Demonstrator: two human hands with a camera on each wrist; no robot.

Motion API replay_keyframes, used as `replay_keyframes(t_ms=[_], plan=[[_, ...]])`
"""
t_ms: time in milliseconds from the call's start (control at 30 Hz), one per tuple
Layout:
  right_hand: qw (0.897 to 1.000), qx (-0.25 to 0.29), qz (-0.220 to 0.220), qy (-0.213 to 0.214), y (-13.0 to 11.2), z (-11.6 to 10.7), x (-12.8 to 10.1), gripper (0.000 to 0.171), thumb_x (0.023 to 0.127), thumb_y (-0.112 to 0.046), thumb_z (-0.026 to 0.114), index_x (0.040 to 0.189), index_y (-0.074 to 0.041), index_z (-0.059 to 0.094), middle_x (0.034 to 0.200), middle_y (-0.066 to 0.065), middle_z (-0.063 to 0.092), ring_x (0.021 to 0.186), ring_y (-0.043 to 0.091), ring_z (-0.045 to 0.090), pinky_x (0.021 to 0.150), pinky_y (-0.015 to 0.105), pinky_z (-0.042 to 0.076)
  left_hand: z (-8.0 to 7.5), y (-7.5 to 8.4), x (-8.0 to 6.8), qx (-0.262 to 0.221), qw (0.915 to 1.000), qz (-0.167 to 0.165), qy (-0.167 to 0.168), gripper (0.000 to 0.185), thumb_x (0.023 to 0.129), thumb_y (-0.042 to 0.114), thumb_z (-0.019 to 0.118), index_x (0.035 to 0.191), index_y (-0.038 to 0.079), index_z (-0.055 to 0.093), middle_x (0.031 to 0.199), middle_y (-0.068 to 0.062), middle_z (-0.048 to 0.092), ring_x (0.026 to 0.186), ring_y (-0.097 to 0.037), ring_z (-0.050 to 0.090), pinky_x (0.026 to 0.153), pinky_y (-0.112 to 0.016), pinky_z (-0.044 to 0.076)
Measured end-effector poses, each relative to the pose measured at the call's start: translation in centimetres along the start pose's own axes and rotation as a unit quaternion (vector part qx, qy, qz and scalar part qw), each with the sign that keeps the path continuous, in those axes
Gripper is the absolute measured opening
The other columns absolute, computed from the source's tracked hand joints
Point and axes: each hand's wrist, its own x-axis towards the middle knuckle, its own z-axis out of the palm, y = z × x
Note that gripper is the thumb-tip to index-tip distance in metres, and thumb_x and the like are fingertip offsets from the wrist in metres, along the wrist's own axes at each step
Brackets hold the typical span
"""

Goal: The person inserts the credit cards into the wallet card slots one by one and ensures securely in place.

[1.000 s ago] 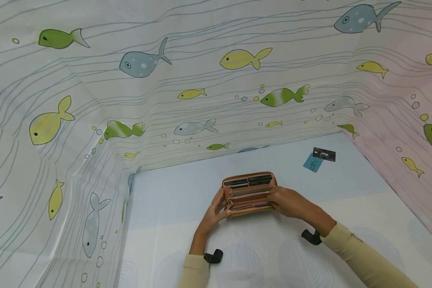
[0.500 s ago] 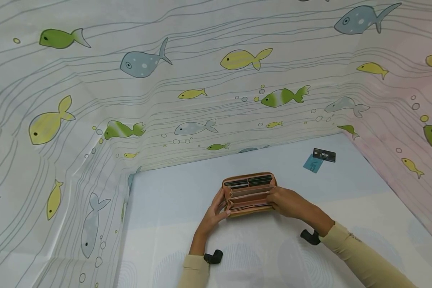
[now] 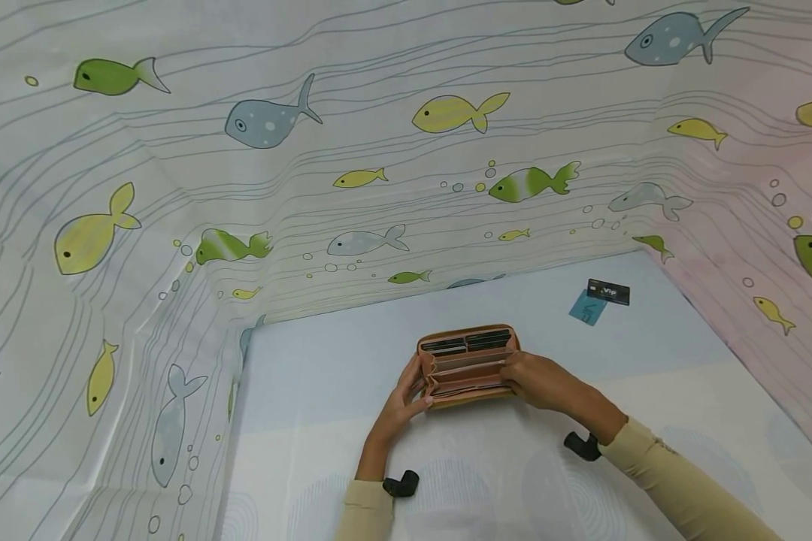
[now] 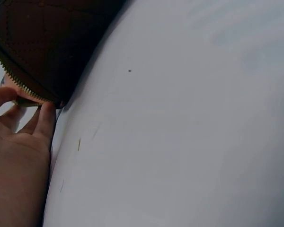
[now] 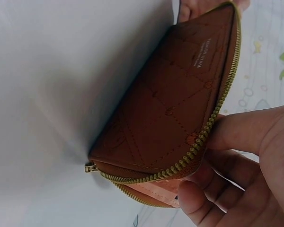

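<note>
A brown zip-around wallet stands unzipped on the table, its pink-lined compartments facing up and dark cards filling its back slots. My left hand holds the wallet's left end, thumb at the front and fingers behind. At the right end my right hand grips the edge, with fingers reaching toward the inner dividers. In the right wrist view the quilted outer face and the gold zipper show, the thumb pressed over the zipper edge. The right fingertips are partly hidden.
At the back right of the table lie a black card marked "Vip" and a blue card partly beneath it. Fish-patterned sheeting rises at the back and both sides.
Both hands keep their hold on the wallet, and the cards lie where they were. Only a very slight shift of the head view shows.
</note>
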Motion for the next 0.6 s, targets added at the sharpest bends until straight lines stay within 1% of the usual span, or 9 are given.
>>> replay_keyframes(t_ms=[100, 200, 367, 467, 600], plan=[[1.000, 0.000, 0.001, -0.001, 0.0, 0.0, 0.1, 0.009, 0.083, 0.003, 0.076, 0.085, -0.006, 0.076, 0.080, 0.000, 0.064, 0.073, 0.008, 0.059, 0.062, 0.024, 0.052, 0.0, 0.1, 0.0, 0.006, 1.0000, -0.003, 0.000, 0.083, 0.097, 0.000, 0.058, 0.161, 0.007, 0.005, 0.169, -0.014, -0.006, 0.154, -0.038, 0.011, 0.121, -0.058, 0.020], [1.000, 0.001, 0.001, 0.000, 0.0, 0.0, 0.1, 0.009, 0.084, 0.003, 0.076, 0.084, -0.007, 0.075, 0.080, 0.000, 0.064, 0.072, 0.008, 0.058, 0.062, 0.023, 0.052, 0.0, 0.3, 0.0, 0.005, 1.0000, -0.005, -0.003, 0.083, 0.097, -0.004, 0.056, 0.160, 0.003, 0.003, 0.168, -0.016, -0.007, 0.153, -0.041, 0.010, 0.120, -0.060, 0.019], [1.000, 0.001, 0.004, 0.002, 0.0, 0.0, 0.0, 0.009, 0.084, 0.002, 0.076, 0.085, -0.007, 0.076, 0.080, 0.000, 0.065, 0.074, 0.008, 0.059, 0.063, 0.024, 0.052, 0.1, 1.3, 0.0, -0.006, 0.9999, -0.011, -0.010, 0.084, 0.096, -0.004, 0.057, 0.158, -0.004, 0.001, 0.167, -0.019, -0.009, 0.153, -0.044, 0.011, 0.120, -0.061, 0.018], [1.000, 0.002, 0.004, 0.002, -0.1, -0.1, 0.0, 0.009, 0.084, 0.002, 0.076, 0.086, -0.007, 0.076, 0.081, -0.001, 0.065, 0.074, 0.008, 0.060, 0.063, 0.024, 0.053, 0.2, 1.5, 0.0, -0.009, 0.9998, -0.012, -0.011, 0.083, 0.097, -0.004, 0.056, 0.159, -0.001, 0.001, 0.167, -0.018, -0.009, 0.152, -0.044, 0.011, 0.120, -0.061, 0.018], [1.000, -0.001, 0.005, 0.001, -0.1, 0.0, 0.1, 0.009, 0.084, 0.001, 0.076, 0.085, -0.008, 0.077, 0.081, -0.001, 0.065, 0.075, 0.009, 0.060, 0.064, 0.024, 0.053, 0.1, 0.8, -0.1, -0.005, 0.9999, -0.014, -0.002, 0.082, 0.098, 0.001, 0.057, 0.161, 0.007, 0.004, 0.169, -0.013, -0.007, 0.152, -0.042, 0.015, 0.120, -0.058, 0.021]])
